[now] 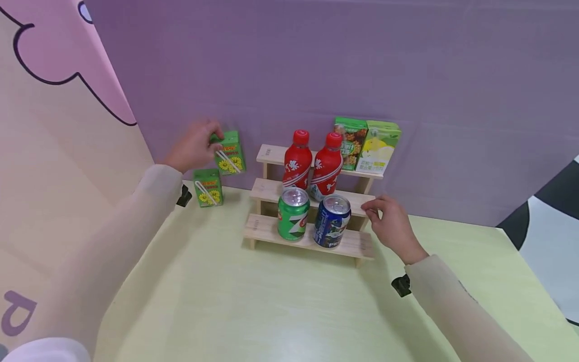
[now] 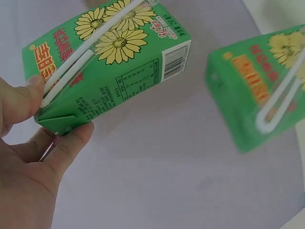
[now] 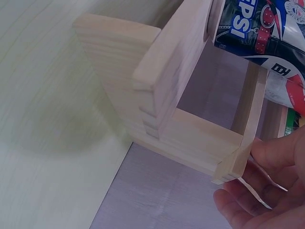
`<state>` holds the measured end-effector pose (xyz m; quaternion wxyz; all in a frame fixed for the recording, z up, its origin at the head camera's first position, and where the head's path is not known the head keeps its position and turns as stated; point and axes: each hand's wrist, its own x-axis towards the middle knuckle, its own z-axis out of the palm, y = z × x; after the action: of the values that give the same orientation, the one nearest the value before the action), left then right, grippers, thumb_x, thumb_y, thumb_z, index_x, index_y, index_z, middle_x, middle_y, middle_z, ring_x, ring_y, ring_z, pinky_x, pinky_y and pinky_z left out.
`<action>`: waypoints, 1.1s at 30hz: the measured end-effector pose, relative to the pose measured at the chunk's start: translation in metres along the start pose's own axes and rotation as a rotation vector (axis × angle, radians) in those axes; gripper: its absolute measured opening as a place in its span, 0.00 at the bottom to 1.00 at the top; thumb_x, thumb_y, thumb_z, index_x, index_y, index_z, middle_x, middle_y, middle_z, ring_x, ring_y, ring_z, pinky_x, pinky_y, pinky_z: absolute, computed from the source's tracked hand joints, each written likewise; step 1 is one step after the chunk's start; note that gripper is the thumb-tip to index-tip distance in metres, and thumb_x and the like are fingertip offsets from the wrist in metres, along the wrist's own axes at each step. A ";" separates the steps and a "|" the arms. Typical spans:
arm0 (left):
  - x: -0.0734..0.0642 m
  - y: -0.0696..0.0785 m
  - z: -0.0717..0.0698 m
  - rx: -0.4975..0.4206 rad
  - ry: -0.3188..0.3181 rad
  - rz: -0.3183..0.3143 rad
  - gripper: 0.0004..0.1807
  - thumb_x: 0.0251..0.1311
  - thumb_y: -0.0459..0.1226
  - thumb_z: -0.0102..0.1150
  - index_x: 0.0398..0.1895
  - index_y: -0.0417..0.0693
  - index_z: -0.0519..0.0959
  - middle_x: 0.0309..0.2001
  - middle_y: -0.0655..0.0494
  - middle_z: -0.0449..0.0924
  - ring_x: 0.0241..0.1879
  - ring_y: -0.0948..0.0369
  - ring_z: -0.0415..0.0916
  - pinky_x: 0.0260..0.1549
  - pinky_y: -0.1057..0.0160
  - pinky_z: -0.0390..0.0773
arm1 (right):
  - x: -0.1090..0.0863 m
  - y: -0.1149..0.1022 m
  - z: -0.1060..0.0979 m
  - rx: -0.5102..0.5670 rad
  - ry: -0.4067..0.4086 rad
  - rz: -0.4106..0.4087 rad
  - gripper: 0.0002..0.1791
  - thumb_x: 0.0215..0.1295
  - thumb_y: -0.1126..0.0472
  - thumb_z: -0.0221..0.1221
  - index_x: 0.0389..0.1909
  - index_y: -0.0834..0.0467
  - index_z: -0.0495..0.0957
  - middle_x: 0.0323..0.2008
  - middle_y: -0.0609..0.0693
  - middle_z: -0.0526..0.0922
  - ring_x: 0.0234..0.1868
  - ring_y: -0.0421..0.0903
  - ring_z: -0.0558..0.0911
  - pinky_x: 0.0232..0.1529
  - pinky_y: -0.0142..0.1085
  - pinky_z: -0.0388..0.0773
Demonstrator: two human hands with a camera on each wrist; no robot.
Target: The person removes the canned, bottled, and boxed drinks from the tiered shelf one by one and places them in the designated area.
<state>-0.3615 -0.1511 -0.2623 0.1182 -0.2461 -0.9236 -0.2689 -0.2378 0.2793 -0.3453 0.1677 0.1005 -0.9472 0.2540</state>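
Note:
My left hand (image 1: 194,146) pinches the top end of a green drink carton (image 1: 231,154) with yellow flowers and a white straw on its front. In the left wrist view, the thumb lies on the carton's front (image 2: 119,47) and the fingers are behind it. A matching drink carton (image 1: 208,188) stands on the table, in front and to the left. My right hand (image 1: 391,226) holds the right end of the middle step of a wooden tiered shelf (image 1: 267,191), thumb on one face of the board and fingers beneath.
Two red bottles (image 1: 297,160) stand on the middle step. A green can (image 1: 294,213) and a blue Pepsi can (image 1: 332,221) are on the lowest step. The top step bears a green carton (image 1: 353,143) and a pear drink carton (image 1: 377,148). A purple panel (image 1: 289,65) rises behind.

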 end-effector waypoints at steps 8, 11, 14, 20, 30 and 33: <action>0.002 -0.012 0.034 0.014 -0.070 -0.004 0.06 0.61 0.28 0.57 0.38 0.42 0.72 0.48 0.48 0.70 0.48 0.50 0.64 0.46 0.51 0.69 | 0.000 0.004 0.003 0.003 0.011 -0.009 0.09 0.61 0.74 0.56 0.40 0.67 0.82 0.36 0.57 0.77 0.35 0.57 0.71 0.36 0.44 0.66; 0.000 -0.018 0.046 0.024 -0.074 0.016 0.07 0.59 0.27 0.58 0.38 0.42 0.72 0.46 0.49 0.71 0.46 0.51 0.65 0.45 0.52 0.70 | 0.000 0.004 0.002 0.003 0.004 -0.002 0.09 0.62 0.73 0.56 0.40 0.66 0.82 0.37 0.57 0.77 0.36 0.56 0.71 0.37 0.45 0.66; -0.002 -0.024 0.056 0.044 -0.082 0.013 0.07 0.58 0.26 0.59 0.37 0.42 0.73 0.44 0.50 0.71 0.45 0.51 0.65 0.45 0.52 0.70 | 0.000 0.003 0.001 0.004 -0.005 0.015 0.09 0.62 0.73 0.56 0.40 0.66 0.82 0.38 0.57 0.76 0.37 0.56 0.71 0.38 0.45 0.67; -0.008 -0.032 0.070 0.052 -0.089 -0.008 0.09 0.55 0.24 0.60 0.36 0.42 0.72 0.43 0.50 0.70 0.44 0.52 0.65 0.43 0.53 0.71 | 0.000 0.001 0.000 0.002 -0.016 0.027 0.09 0.62 0.73 0.56 0.41 0.66 0.82 0.38 0.57 0.77 0.37 0.54 0.71 0.38 0.45 0.68; -0.016 -0.042 0.083 -0.014 -0.096 -0.035 0.08 0.56 0.25 0.60 0.36 0.41 0.72 0.42 0.50 0.70 0.43 0.51 0.66 0.42 0.52 0.71 | -0.001 0.000 -0.001 0.010 -0.016 0.014 0.09 0.62 0.74 0.56 0.40 0.66 0.82 0.38 0.57 0.76 0.38 0.54 0.72 0.39 0.46 0.69; -0.017 -0.042 0.084 -0.035 -0.109 -0.070 0.07 0.59 0.28 0.59 0.38 0.41 0.72 0.44 0.49 0.70 0.45 0.51 0.67 0.44 0.51 0.71 | -0.002 0.000 -0.003 0.007 -0.021 0.013 0.08 0.62 0.73 0.56 0.40 0.66 0.82 0.38 0.57 0.76 0.37 0.54 0.72 0.37 0.45 0.69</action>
<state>-0.3757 -0.1422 -0.3558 0.0540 -0.2298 -0.9319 -0.2754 -0.2356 0.2812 -0.3435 0.1558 0.0974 -0.9487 0.2575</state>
